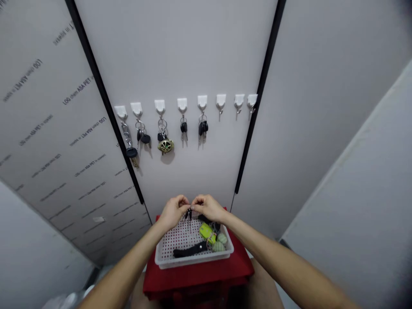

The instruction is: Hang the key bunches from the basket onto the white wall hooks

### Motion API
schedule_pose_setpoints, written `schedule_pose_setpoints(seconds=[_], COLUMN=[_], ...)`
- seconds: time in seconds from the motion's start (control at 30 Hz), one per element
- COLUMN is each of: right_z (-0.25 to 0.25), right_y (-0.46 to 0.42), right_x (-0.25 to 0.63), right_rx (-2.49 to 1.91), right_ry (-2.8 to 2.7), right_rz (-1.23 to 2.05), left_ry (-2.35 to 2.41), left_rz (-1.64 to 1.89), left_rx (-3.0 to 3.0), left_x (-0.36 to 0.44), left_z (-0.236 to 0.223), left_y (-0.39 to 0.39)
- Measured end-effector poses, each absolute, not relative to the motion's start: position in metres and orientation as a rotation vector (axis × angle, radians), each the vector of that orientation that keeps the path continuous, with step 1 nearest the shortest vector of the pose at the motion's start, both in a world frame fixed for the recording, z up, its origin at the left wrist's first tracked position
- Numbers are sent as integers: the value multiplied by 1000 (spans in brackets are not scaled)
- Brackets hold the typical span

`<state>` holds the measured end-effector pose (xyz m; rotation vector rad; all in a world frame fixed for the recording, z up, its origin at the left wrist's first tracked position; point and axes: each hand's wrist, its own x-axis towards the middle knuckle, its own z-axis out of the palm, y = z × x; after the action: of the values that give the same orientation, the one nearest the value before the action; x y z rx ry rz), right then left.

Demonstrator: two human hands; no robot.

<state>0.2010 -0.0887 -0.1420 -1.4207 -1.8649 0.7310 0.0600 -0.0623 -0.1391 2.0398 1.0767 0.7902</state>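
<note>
Forearms (131, 257) flank white basket (199, 259) holding lime fob (207, 231), black strap (189, 250); hands (174, 211) (208, 208) pinch small keys (189, 215).

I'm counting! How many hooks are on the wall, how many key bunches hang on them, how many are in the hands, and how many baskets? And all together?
Hooks: 8
Hanging key bunches: 5
Held key bunch, between left hand and right hand: 1
Basket: 1
Total: 15

- We see matt white plastic in the perforated basket (178, 263).
- We see shiny metal key rings (162, 124).
- We see smooth, glossy white hook plates (202, 101).
- We see smooth, matt pale panels (180, 51).
</note>
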Motion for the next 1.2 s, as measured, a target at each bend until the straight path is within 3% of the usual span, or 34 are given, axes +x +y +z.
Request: schedule_pose_setpoints(seconds=[0.13, 0.33, 0.57, 0.7, 0.97, 1.1, 1.2], right_z=[-100, -30, 45, 66, 60, 25, -33], right_y=[-94, -90, -60, -43, -32, -50, -74], right_x=[215, 240, 271, 281, 283, 284, 279], right_rx=[-1369, -1264, -1258, -1344, -1438, -1358, -1387], right_ry=[-1853, -1654, -1328, -1247, -1292, -1318, -1523], right_rz=[584, 430, 21, -96, -128, -198, -161], left_ry=[897, 615, 689, 754, 820, 842, 951], left_rz=[1032, 1105, 1312, 1309, 1191, 1045, 907], left_rx=[1898, 1764, 1576, 1614, 1597, 1621, 1662], left_x=[73, 116, 169, 182, 171, 150, 131], left_z=[-111, -58, 12, 25, -13, -70, -131], left_y=[-64, -64, -44, -38, -46, -52, -59])
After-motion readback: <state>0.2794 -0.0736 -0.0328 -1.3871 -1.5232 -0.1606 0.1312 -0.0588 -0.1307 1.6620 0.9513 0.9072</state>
